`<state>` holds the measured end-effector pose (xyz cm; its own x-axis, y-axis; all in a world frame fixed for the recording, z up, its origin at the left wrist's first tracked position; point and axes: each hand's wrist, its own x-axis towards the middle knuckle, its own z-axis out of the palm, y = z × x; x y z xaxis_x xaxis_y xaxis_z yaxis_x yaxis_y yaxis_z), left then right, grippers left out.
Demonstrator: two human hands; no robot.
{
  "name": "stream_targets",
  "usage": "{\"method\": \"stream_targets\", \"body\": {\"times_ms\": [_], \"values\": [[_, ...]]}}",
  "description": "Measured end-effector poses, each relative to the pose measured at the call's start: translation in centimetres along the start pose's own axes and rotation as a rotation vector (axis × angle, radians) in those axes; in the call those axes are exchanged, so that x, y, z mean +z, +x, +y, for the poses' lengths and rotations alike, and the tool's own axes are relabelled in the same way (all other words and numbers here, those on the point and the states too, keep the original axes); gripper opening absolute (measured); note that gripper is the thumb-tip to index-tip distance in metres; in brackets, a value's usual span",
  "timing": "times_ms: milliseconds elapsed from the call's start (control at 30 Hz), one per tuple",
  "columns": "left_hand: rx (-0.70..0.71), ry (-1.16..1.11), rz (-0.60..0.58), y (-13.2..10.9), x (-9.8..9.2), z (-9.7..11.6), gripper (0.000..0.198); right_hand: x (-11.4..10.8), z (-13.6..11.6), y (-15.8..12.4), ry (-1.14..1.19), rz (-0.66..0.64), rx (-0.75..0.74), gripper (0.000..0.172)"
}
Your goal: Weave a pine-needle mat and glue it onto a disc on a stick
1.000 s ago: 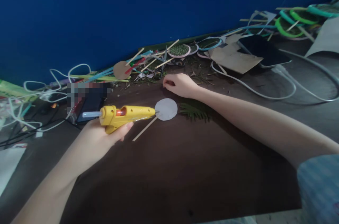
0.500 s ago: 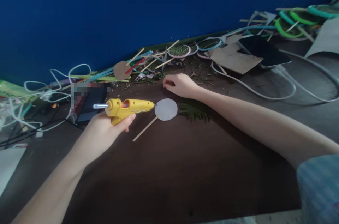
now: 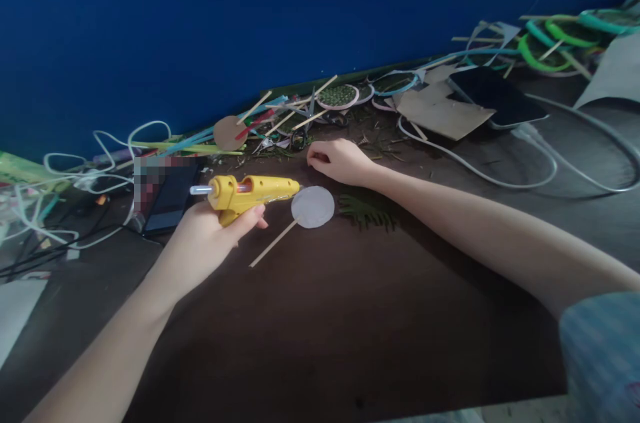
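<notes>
My left hand (image 3: 213, 230) grips a yellow hot glue gun (image 3: 260, 190), with a clear glue stick (image 3: 201, 190) jutting from its back end. The gun's nozzle points right, at the upper left edge of a round white disc (image 3: 313, 207); whether it touches, I cannot tell. A thin wooden stick (image 3: 273, 245) runs from the disc toward the lower left. Beyond the disc, my right hand (image 3: 343, 161) rests on the table with its fingers loosely curled, and I see nothing in them. Green fringed leaf-like pieces (image 3: 367, 208) lie just right of the disc.
Scissors (image 3: 311, 110), a brown cardboard disc (image 3: 229, 134) and pink-rimmed round piece (image 3: 339, 96) lie along the blue wall (image 3: 300, 10). A phone (image 3: 495, 96) with a white cable (image 3: 480, 176) is at right. A dark device (image 3: 173, 200) and tangled cords (image 3: 90, 180) occupy the left.
My left hand has moved the glue gun slightly right and up, bringing its nozzle along the disc's upper left edge. My right hand and the disc have stayed in place.
</notes>
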<state>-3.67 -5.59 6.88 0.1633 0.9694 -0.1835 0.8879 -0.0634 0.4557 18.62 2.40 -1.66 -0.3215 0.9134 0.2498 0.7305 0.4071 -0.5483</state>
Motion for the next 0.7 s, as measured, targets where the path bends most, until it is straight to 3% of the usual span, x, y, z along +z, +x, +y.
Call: {"method": "stream_targets", "body": {"times_ms": [400, 700], "values": [[0.031, 0.033, -0.028, 0.6, 0.94, 0.27, 0.034, 0.2, -0.4, 0.14, -0.019, 0.015, 0.003, 0.02], [0.019, 0.015, -0.041, -0.19, 0.42, 0.47, 0.03, 0.15, -0.38, 0.13, -0.011, 0.012, 0.006, 0.02]]}}
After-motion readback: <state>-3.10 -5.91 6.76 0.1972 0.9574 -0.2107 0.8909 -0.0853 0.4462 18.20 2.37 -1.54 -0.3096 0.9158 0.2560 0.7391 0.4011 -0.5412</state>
